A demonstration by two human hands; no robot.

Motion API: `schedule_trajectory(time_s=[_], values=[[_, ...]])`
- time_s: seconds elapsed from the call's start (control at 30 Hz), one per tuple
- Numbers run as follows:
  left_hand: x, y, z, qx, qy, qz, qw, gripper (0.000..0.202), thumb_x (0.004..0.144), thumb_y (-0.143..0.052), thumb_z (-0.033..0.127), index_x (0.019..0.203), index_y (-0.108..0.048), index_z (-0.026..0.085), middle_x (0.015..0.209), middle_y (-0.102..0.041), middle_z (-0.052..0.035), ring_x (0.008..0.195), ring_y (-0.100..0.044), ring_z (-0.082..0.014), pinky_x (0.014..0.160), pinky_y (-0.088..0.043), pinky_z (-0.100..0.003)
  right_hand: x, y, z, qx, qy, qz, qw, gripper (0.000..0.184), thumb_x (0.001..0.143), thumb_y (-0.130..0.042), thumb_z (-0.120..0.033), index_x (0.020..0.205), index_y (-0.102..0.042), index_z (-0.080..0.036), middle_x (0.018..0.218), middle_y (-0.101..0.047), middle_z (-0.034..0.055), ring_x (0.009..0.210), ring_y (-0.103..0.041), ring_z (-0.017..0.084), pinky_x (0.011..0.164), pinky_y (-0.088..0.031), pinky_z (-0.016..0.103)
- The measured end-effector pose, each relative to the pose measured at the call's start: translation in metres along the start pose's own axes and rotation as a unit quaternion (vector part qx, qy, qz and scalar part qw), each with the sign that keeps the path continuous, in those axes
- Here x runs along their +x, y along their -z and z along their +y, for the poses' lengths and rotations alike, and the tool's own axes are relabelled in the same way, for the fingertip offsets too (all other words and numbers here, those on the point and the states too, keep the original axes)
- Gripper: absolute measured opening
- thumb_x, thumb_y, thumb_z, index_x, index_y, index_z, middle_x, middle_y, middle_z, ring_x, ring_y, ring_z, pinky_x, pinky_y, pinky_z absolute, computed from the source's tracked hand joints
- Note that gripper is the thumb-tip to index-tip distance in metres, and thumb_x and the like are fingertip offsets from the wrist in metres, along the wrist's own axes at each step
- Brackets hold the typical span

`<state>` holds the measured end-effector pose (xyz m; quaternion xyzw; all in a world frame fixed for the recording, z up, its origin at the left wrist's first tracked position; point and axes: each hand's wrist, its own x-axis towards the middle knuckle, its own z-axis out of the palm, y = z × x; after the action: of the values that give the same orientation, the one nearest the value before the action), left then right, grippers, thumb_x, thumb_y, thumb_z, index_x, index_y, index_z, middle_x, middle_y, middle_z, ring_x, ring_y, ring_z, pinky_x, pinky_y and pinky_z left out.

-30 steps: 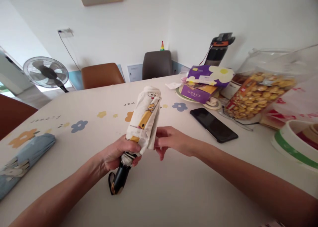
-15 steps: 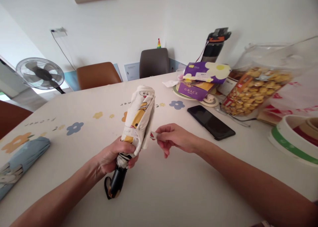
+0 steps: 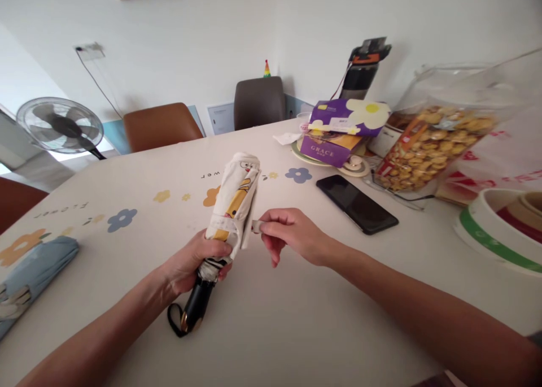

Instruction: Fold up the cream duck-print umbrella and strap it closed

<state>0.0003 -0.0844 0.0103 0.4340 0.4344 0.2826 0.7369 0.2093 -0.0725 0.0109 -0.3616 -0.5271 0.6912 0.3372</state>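
A folded white umbrella (image 3: 235,198) with yellow cartoon figures and a black handle (image 3: 198,303) is tilted above the table. My left hand (image 3: 203,260) is wrapped round its lower canopy, just above the handle. Beside the canopy's right edge, my right hand (image 3: 290,234) pinches the end of a small white strap (image 3: 256,226) between thumb and fingers. The strap reaches to the umbrella's cloth; where it joins is hidden. A black wrist loop (image 3: 174,321) hangs from the handle's end.
A phone (image 3: 358,204) lies right of my right hand. Behind it are purple boxes (image 3: 332,149), a snack jar (image 3: 436,144) and a dark bottle (image 3: 361,73). Tape rolls (image 3: 486,229) sit at the right edge. A blue folded umbrella (image 3: 40,274) lies at left.
The view has shifted slightly. My right hand has moved a little closer to the umbrella with the strap's end, and the strap's red mark shows less. My left hand keeps its hold.
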Motion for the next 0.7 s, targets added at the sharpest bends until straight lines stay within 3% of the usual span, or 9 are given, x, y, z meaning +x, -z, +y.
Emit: schedule_trajectory(time_s=[0.1, 0.3, 0.7], values=[[-0.003, -0.007, 0.003, 0.072, 0.002, 0.044, 0.996, 0.026, 0.064, -0.063, 0.022, 0.086, -0.053, 0.015, 0.061, -0.052, 0.0012, 0.046, -0.046, -0.0081, 0.042, -0.039, -0.020, -0.003, -0.009, 0.001, -0.038, 0.011, 0.035, 0.999, 0.012, 0.078, -0.050, -0.019, 0.067, -0.052, -0.014, 0.051, -0.052, -0.0041, 0.036, -0.050, 0.007, 0.037, -0.046, 0.021], [-0.009, -0.019, 0.007, 0.184, -0.004, 0.118, 0.976, 0.029, 0.066, -0.062, 0.021, 0.094, -0.055, 0.016, 0.070, -0.054, -0.0003, 0.054, -0.046, -0.0093, 0.044, -0.039, -0.020, -0.004, -0.018, 0.004, -0.048, 0.018, 0.031, 0.998, 0.011, 0.078, -0.047, -0.018, 0.068, -0.050, -0.015, 0.053, -0.054, -0.0033, 0.038, -0.052, 0.008, 0.034, -0.044, 0.020], [-0.013, -0.031, 0.014, 0.247, -0.001, 0.167, 0.954, 0.024, 0.064, -0.061, 0.020, 0.088, -0.059, 0.016, 0.070, -0.056, -0.0004, 0.057, -0.047, -0.0098, 0.049, -0.038, -0.021, -0.004, -0.020, 0.003, -0.065, 0.022, 0.014, 0.998, 0.012, 0.080, -0.053, -0.024, 0.072, -0.052, -0.015, 0.060, -0.054, -0.0011, 0.047, -0.055, 0.010, 0.032, -0.043, 0.018]])
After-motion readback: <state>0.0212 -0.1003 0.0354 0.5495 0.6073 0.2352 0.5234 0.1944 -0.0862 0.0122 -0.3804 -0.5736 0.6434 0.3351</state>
